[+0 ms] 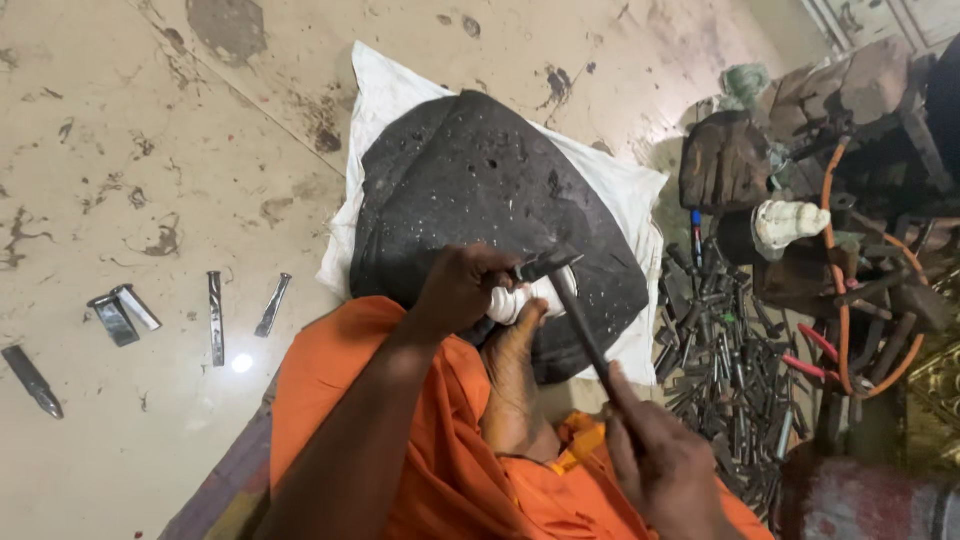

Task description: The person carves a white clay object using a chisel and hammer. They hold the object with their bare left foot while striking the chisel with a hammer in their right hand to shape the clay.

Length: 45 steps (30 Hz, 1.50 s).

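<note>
Two bare hands work over a dark block on a stained floor: the left hand (455, 290) is closed around a small white piece (520, 298) with a thin metal tool pinched against it, and the right hand (665, 465) is wrapped tight around the handle of a hammer (570, 300), whose head hangs just above that piece.

The pale floor (150, 130), blotched with dark marks, fills most of the scene. On it lies a white cloth (400, 85), and on the cloth sits the big black block (470, 170), rounded and pitted. The person's orange garment (420, 440) covers the near edge of the block, and a bare foot (515, 370) rests on it, toes touching the white piece from below.

To the right, a heap of dark metal tools (725, 370) spreads across the floor beside the cloth, with worn wooden blocks (725, 160) and an orange cord (840, 300) looped among them; a small white carved figure (790, 222) stands there too. To the left, well apart from the hands, several loose chisels (215, 318) lie in a row.

The white piece sits at the block's near edge, inside the left hand and directly under the hammer.
</note>
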Available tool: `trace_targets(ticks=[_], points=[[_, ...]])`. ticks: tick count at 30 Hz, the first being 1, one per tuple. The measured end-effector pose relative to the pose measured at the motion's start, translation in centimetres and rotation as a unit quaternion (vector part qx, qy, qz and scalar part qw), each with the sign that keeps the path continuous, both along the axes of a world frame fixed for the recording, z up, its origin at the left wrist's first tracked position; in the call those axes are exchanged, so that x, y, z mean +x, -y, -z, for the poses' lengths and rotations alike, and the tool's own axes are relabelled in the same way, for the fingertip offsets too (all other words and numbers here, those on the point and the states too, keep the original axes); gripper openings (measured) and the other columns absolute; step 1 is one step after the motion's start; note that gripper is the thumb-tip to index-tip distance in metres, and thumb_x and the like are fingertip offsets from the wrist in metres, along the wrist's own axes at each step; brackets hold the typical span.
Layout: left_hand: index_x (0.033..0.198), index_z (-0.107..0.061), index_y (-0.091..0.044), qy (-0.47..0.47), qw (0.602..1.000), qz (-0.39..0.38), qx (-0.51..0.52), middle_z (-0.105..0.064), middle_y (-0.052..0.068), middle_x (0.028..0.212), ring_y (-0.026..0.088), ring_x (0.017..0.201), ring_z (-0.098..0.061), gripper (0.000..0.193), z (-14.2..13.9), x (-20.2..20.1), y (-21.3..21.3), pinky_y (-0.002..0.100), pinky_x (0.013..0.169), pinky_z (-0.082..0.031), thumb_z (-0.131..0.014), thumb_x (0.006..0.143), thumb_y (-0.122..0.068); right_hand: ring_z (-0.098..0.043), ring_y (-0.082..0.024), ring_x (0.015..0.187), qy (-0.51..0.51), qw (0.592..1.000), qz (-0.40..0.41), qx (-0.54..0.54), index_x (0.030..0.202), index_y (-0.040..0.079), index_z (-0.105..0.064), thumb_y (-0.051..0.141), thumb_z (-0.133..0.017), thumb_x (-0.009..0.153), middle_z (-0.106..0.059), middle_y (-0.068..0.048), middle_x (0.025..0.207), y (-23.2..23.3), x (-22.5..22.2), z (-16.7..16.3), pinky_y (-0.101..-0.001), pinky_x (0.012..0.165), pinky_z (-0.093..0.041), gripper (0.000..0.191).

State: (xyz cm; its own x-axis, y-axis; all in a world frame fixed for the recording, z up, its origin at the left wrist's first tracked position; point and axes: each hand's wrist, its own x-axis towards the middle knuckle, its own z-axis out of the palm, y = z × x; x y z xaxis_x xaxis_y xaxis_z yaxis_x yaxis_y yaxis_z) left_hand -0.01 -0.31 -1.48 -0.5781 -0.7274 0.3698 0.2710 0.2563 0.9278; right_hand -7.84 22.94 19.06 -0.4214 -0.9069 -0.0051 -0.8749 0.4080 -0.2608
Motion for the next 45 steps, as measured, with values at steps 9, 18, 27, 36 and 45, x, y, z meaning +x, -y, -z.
trace_targets(ticks=[9, 18, 27, 36, 45], points=[[0.1, -0.078, -0.008, -0.008, 0.997, 0.046, 0.057, -0.076, 0.011, 0.083, 0.021, 0.074, -0.075, 0.028, -0.3, 0.0, -0.3, 0.032, 0.067, -0.057, -0.068, 0.078, 0.005, -0.064, -0.013, 0.055, 0.02, 0.998, -0.039, -0.05, 0.136, 0.001, -0.064, -0.003, -0.071, 0.081, -0.069, -0.009, 0.068, -2.8, -0.8, 2.4, -0.0282, 0.055, -0.052, 0.056], [0.099, -0.081, -0.012, 0.016, 0.998, 0.053, 0.012, -0.073, 0.008, 0.077, 0.021, 0.069, -0.072, 0.033, -1.1, 0.3, -0.3, 0.033, 0.064, -0.056, -0.074, 0.07, 0.003, -0.067, -0.014, 0.064, -0.033, 0.992, -0.049, -0.112, 0.124, 0.001, -0.067, 0.0, -0.07, 0.083, -0.069, -0.012, 0.074, -2.8, 0.1, 2.8, -0.0276, 0.061, -0.052, 0.041], [0.099, -0.082, -0.013, 0.005, 0.997, 0.008, -0.08, -0.072, 0.009, 0.08, 0.025, 0.073, -0.07, 0.031, -1.0, 0.2, -0.7, 0.036, 0.067, -0.056, -0.07, 0.074, 0.001, -0.067, -0.018, 0.069, -0.045, 0.992, -0.046, -0.113, 0.13, 0.004, -0.065, 0.003, -0.071, 0.084, -0.068, -0.013, 0.078, -5.5, -1.2, 5.7, -0.0274, 0.066, -0.053, 0.046], [0.091, -0.079, -0.009, 0.028, 0.994, 0.022, -0.103, -0.076, 0.008, 0.082, 0.029, 0.072, -0.068, 0.023, -1.4, 0.4, -0.7, 0.039, 0.07, -0.054, -0.071, 0.071, -0.001, -0.067, -0.02, 0.062, -0.045, 0.991, 0.007, -0.123, 0.129, 0.003, -0.068, 0.002, -0.075, 0.082, -0.067, -0.013, 0.075, -6.1, -0.2, 6.8, -0.0279, 0.061, -0.053, 0.048], [0.092, -0.079, -0.011, 0.026, 0.992, 0.03, -0.123, -0.077, 0.006, 0.085, 0.027, 0.077, -0.068, 0.022, -1.7, 0.5, -1.1, 0.038, 0.07, -0.054, -0.07, 0.076, 0.001, -0.071, -0.013, 0.063, -0.024, 0.982, 0.042, -0.182, 0.133, 0.002, -0.065, -0.003, -0.069, 0.088, -0.07, -0.011, 0.077, -6.7, 0.0, 8.6, -0.0272, 0.059, -0.055, 0.045]])
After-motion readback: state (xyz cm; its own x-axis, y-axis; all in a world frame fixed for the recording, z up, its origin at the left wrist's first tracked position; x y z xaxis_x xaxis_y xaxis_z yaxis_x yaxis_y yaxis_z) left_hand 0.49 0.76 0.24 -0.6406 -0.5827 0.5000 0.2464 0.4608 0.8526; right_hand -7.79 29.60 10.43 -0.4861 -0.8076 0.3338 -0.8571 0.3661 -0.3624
